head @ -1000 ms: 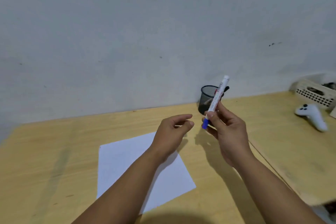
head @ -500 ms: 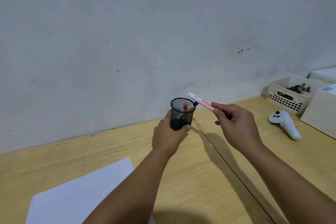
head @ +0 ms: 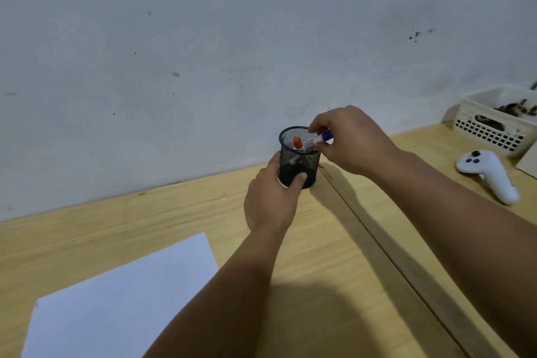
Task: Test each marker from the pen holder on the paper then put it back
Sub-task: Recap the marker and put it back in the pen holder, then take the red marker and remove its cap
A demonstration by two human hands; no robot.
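- Two markers in sight at the pen holder [head: 300, 155]: a blue-capped marker [head: 320, 138], white barrel tilted with its lower end inside the rim and the blue cap sticking out up and to the right; a red-capped marker [head: 297, 143] standing inside, red cap up, just left of the blue one.
- Pinched between the fingertips of the right hand [head: 350, 141], the blue-capped marker; hand closed on its upper end, right above the holder's mouth.
- Round, black, wire-mesh, open at the top: the pen holder, upright on the worktop [head: 145, 221], close to the wall [head: 232, 38]; dark inside near the bottom, contents there too dim to tell.
- Wrapped around the holder's lower wall from the near side, the left hand [head: 271, 197], thumb across the mesh on the right, grasping it.
- Flat, white, smooth, lying at the near left of the worktop, well apart from the holder: the paper [head: 122, 299], one corner pointing toward the left forearm; any marks on it too faint to tell.
- Pale wood with lengthwise grain, a darker seam running diagonally from beside the holder toward the near right.
- Far right: a white, smooth plastic controller [head: 491, 174] with dark buttons, lying on its side; behind it a cream plastic basket [head: 491, 131] with a lattice of slots, dark small items inside, unclear what.
- Matt, greyish-white wall, speckled with small dark spots.
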